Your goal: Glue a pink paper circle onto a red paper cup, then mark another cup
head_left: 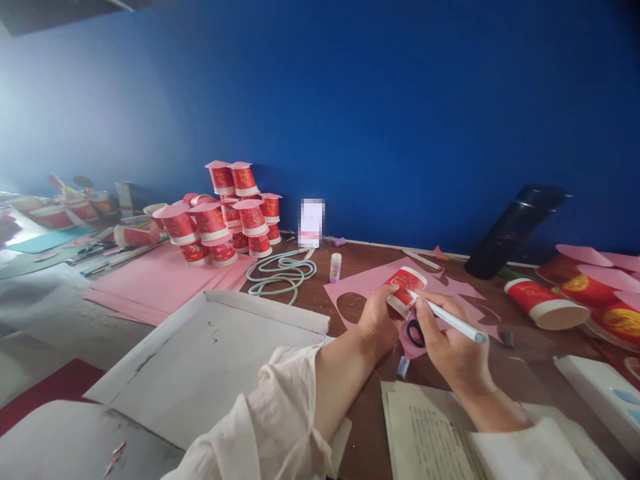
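My left hand (379, 316) is closed around a red paper cup (406, 285) with a white rim, held tilted over the table. In my right hand (457, 343) is a white marker (453, 317), its tip at the cup's printed side. Beneath both hands lies pink paper (367, 285) with round pieces cut out of it. The black handle of a pair of scissors (415, 333) shows between my hands; its blades are hidden. A small pen cap (403, 367) rests on the table below. Behind the cup stands a glue stick (335, 267).
Stacked red cups (219, 222) with pink paper tops stand left on pink sheets (165, 280). A pale cable (283, 273) lies coiled beside a propped phone (311, 223). Rightward are a black bottle (515, 230) and another paper cup (545, 303). A cardboard tray (210, 360) and printed pages (425, 427) lie nearer.
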A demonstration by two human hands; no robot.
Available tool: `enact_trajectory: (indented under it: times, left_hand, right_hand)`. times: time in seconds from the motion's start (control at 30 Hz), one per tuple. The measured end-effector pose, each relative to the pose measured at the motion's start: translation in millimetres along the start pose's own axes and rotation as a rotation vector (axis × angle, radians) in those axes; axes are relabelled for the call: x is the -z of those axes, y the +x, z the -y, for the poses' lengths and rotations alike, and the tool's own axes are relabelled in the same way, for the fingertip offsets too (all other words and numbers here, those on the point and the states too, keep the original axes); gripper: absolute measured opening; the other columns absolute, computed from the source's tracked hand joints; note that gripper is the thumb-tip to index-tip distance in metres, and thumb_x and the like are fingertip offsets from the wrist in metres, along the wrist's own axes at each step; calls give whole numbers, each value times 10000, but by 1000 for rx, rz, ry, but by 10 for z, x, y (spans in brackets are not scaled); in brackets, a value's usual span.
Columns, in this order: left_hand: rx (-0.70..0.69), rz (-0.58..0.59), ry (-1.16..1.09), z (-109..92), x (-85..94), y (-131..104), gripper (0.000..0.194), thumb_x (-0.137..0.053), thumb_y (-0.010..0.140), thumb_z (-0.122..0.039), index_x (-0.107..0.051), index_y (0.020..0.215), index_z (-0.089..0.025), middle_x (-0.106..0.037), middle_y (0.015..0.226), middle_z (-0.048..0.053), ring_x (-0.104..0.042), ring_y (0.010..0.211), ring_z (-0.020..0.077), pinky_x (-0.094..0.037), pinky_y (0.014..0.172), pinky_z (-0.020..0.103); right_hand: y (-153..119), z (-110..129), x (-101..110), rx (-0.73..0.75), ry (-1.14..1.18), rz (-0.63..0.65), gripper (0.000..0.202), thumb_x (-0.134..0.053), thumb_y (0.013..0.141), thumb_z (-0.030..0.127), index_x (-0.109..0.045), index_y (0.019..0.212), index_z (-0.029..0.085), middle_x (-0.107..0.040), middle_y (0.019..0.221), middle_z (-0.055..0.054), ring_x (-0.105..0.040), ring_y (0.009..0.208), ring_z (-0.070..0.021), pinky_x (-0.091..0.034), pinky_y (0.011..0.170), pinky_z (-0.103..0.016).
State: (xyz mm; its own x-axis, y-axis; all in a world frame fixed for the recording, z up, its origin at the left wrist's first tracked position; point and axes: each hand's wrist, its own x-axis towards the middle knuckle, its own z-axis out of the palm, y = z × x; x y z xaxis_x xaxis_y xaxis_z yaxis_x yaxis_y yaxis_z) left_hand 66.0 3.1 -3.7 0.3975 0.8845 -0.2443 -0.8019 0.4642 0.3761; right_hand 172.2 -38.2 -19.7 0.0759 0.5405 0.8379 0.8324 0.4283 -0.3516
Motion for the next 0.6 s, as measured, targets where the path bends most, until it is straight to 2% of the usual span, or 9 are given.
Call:
enact_trajectory:
  times: [0.6]
  left_hand:
    - [-1,-38,-13,-23,0,-1,51,-633,680,-179,-629,684,-129,-619,661,40,-568,588,130,-430,637,246]
  right_hand:
    - [-11,-2,7,-4,-8,8,161,-582,910,296,-670,981,181,-732,923,-73,-702,854,-191,-548,774,-302]
